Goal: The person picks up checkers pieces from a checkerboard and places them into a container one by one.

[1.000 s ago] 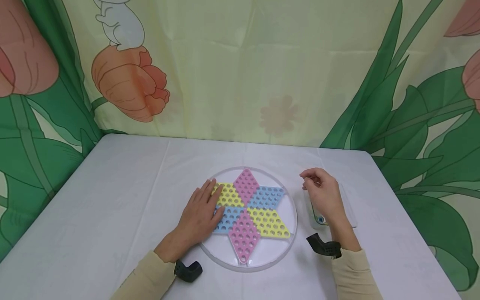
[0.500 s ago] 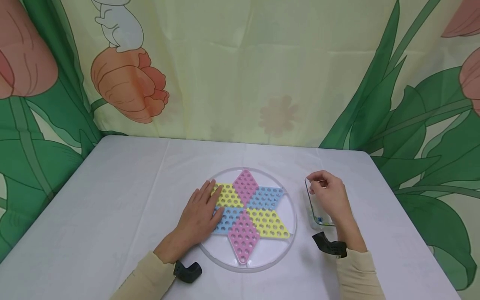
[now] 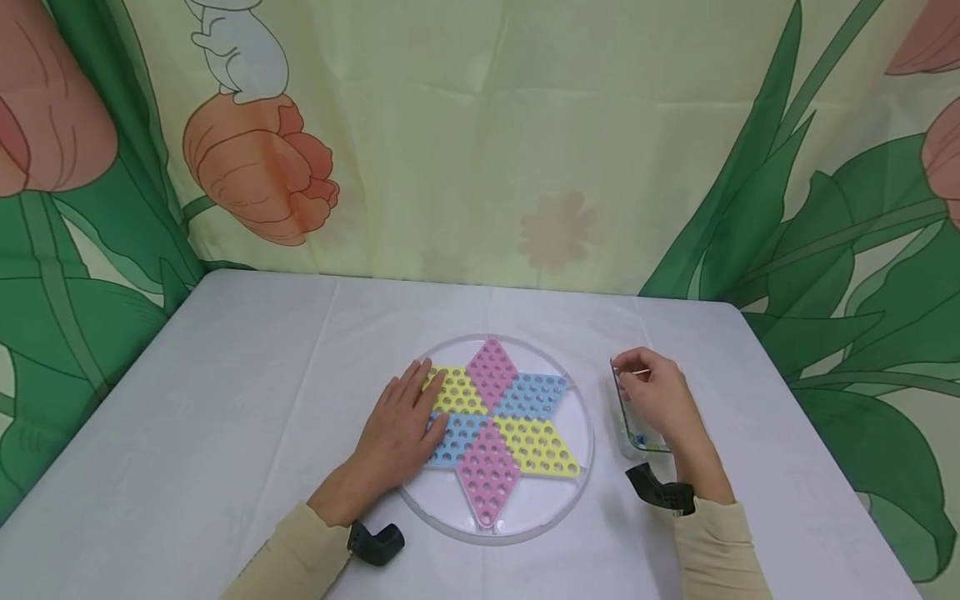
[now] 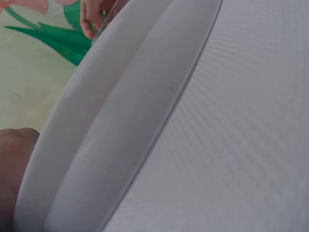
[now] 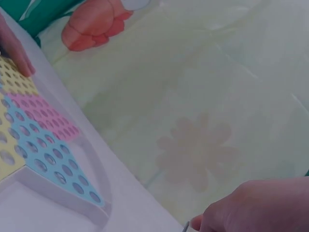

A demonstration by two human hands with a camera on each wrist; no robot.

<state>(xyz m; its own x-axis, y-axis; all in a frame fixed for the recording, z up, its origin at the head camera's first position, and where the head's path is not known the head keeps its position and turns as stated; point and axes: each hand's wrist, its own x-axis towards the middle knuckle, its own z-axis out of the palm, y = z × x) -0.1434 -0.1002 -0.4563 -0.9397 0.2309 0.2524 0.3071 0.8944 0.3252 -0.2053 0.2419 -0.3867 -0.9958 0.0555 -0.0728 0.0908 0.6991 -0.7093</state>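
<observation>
A round white Chinese checkers board bears a star of pink, yellow and blue perforated diamonds. My left hand rests flat on its left side, fingers extended over the yellow and blue parts. To the right of the board stands a clear plastic box with small coloured pieces inside, probably marbles. My right hand is over this box, thumb and fingertips pinching the far left corner of its thin dark-edged lid. In the right wrist view a sliver of that edge shows at the thumb. The hand hides most of the box.
A white cloth covers the table. Behind it hangs a patterned curtain with flowers and leaves. Black wrist cameras sit on both wrists. In the left wrist view the board's raised rim fills much of the frame.
My right hand has moved slightly right and down from beside the box's far left corner, and its fingertips now meet the lid's edge. The left hand has stayed still.
</observation>
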